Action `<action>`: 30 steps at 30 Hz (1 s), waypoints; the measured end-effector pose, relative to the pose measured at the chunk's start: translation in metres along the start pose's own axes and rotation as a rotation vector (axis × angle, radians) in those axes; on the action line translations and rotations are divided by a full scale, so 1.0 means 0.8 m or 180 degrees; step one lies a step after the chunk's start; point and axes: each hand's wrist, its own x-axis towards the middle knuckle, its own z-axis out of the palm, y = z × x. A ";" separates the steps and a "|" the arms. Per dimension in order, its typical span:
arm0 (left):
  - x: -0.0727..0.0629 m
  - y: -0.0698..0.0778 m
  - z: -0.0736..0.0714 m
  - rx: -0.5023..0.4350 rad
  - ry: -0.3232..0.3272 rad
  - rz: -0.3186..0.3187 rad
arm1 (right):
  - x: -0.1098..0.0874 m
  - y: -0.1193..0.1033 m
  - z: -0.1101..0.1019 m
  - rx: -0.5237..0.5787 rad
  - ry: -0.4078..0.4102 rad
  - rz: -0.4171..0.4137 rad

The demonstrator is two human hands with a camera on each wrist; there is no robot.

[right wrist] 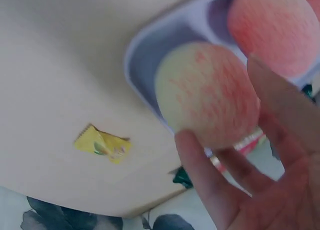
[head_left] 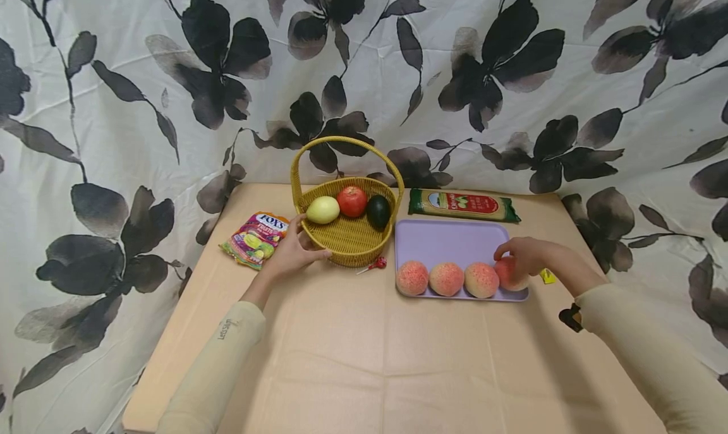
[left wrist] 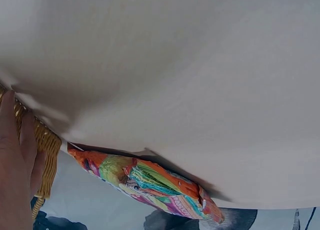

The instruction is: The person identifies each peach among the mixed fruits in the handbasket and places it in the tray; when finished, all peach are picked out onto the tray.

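Note:
At the right end of the lilac tray [head_left: 449,238], my right hand [head_left: 526,257] grips a peach [right wrist: 207,95] between thumb and fingers. Three other peaches [head_left: 446,278] line the tray's near edge. My left hand [head_left: 292,251] rests against the left outer side of a yellow woven basket [head_left: 352,241], thumb toward its front. In the left wrist view its fingers [left wrist: 27,140] lie straight along the weave. Inside the basket are a pale yellow-green fruit [head_left: 322,210], a red round fruit [head_left: 352,201] and a dark green avocado-like fruit [head_left: 378,211].
A FOX'S candy bag [head_left: 258,239] lies left of the basket. A red-headed lollipop [head_left: 375,265] is in front of it. Behind the tray lies a green pasta-like packet [head_left: 463,206]. A yellow wrapped sweet [right wrist: 103,143] sits right of the tray. Floral cloth hangs behind the table.

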 end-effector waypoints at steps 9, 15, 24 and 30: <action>-0.004 0.004 -0.002 0.0116 -0.0005 0.0018 | -0.003 -0.005 0.011 0.0167 -0.0081 0.0137; -0.003 0.003 -0.004 0.0090 -0.0006 0.0008 | -0.001 -0.007 0.011 0.0256 -0.0179 0.0245; -0.007 0.007 -0.001 0.0013 -0.0022 -0.0006 | 0.006 -0.010 0.013 0.0170 -0.0197 0.0414; -0.007 0.007 0.001 0.0026 -0.0034 -0.0036 | 0.009 -0.008 0.016 0.0069 -0.0174 0.0411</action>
